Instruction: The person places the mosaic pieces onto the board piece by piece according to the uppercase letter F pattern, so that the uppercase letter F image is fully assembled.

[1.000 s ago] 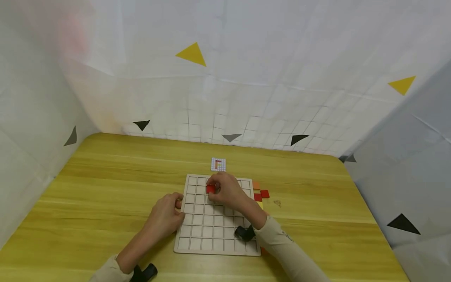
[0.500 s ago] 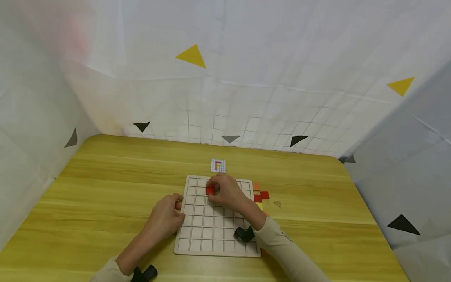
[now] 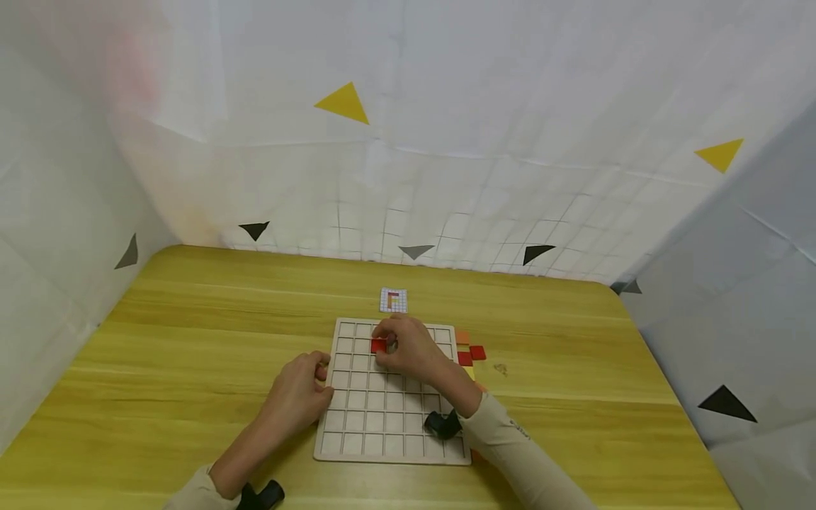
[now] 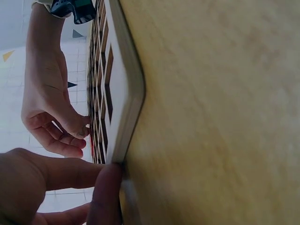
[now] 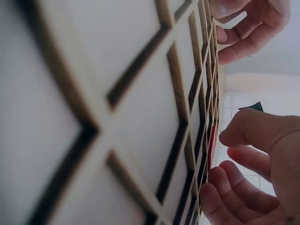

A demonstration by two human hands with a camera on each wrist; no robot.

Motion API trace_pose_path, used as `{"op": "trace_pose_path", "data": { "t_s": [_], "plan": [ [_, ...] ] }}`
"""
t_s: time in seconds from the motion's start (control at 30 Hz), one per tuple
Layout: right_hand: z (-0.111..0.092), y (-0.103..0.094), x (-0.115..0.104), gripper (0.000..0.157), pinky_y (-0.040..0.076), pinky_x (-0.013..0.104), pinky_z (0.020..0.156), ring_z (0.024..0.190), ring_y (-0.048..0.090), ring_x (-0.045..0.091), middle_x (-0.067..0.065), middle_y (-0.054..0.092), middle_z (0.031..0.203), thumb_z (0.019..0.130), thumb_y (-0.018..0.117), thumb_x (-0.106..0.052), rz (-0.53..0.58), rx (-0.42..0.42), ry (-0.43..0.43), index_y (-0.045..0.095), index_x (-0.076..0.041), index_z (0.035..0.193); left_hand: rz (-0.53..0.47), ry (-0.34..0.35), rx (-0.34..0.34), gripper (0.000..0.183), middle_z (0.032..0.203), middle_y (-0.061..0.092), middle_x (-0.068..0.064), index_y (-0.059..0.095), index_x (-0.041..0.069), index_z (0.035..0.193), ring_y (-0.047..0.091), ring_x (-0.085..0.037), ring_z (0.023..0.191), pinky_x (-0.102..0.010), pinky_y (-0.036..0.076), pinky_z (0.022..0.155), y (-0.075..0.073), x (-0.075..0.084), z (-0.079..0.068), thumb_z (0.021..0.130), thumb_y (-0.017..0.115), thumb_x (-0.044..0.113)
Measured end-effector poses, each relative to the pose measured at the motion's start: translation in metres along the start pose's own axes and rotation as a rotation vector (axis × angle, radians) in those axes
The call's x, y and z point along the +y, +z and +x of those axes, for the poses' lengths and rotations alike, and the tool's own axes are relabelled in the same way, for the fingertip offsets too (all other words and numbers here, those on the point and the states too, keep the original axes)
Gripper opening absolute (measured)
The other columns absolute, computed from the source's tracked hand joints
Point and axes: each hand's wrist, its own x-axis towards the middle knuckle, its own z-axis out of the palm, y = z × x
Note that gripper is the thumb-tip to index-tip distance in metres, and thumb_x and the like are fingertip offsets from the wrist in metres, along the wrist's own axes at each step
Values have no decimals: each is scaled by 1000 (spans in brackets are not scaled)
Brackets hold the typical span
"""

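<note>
A pale wooden grid board (image 3: 376,423) lies on the table. My left hand (image 3: 299,388) grips its left edge; in the left wrist view the thumb (image 4: 107,194) is at the board's side and a finger lies along the edge. Near the board's back row, my right hand (image 3: 411,347) has its thumb and fingers around a red square tile (image 3: 378,346). In the right wrist view the tile (image 5: 211,149) shows as a thin red strip at the grid, with the fingertips (image 5: 216,178) right beside it. The palm hides several cells to the right.
A small pattern card (image 3: 393,300) lies behind the board. Along its right edge are loose tiles: an orange one (image 3: 462,338), red ones (image 3: 478,353) and a yellow one (image 3: 469,371), partly covered by the right forearm. White sheets (image 3: 484,184) stand around the table.
The red tile has gone from slightly tilted to lying flatter at its cell, with the right hand still at it. The left hand keeps its place on the board's edge.
</note>
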Motion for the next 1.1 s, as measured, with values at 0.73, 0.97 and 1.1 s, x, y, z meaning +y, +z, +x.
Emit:
{"op": "trace_pose_path", "data": {
  "t_s": [0.73,0.97,1.1],
  "plan": [
    [-26,-28,3,22,51,30,70,82,61,21,8,63,97,80,75,-2,-3,61,-8,72,-3,102,3,-29,-16,45,90,57,-8,61,-9,121,57,-17,72,-30,49,62,0,1,0,79,74,-4],
    [-37,-38,10,24,52,33,71,83,61,23,8,63,97,79,77,-2,-22,77,28,72,-3,102,9,-20,-14,44,90,58,-8,61,-9,121,58,-17,72,-31,49,61,-3,2,-2,79,74,-4],
    [-44,-43,14,24,51,31,71,84,60,22,7,62,97,79,76,-2,-41,76,44,72,-3,102,-1,-14,-17,44,91,57,-9,61,-10,121,58,-17,72,-31,49,61,-2,2,-2,79,73,-5]
  ]
}}
